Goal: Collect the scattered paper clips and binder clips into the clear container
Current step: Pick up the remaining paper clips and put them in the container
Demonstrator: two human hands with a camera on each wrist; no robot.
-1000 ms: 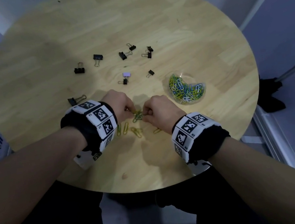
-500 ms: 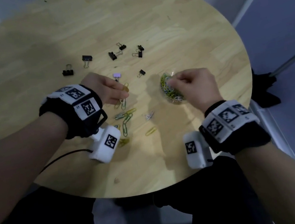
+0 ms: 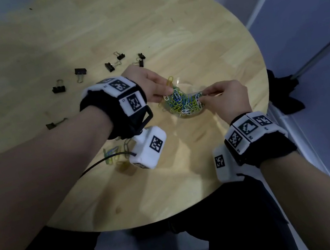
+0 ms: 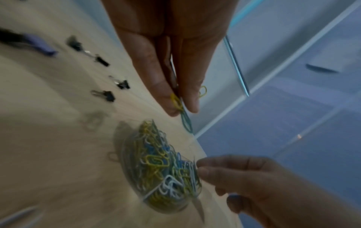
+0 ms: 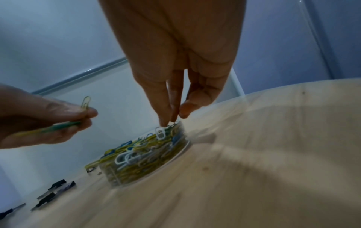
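Head view shows a round wooden table (image 3: 165, 26) with both hands meeting over a clear container (image 3: 184, 104) near its right edge. That container is a shallow round dish standing flat, heaped with yellow, blue, green and white paper clips.

At the dish's left rim, the left hand (image 3: 150, 83) has thumb and fingers drawn nearly together, pinching a few paper clips (image 4: 178, 103): a yellow one pokes up above the fingertips in the right wrist view, and a teal one hangs lengthwise below them toward the pile in the left wrist view.

Over the right rim, the right hand (image 3: 227, 99) has its fingertips (image 5: 166, 120) bunched and pointing down, touching the top of the heap at a white clip (image 5: 161, 133) that stands nearly upright on end. Whether it grips that clip I cannot tell.

Black binder clips (image 3: 81, 72) lie scattered on the table's far left side, well apart from the dish. More loose clips (image 3: 112, 153) lie under the left forearm.
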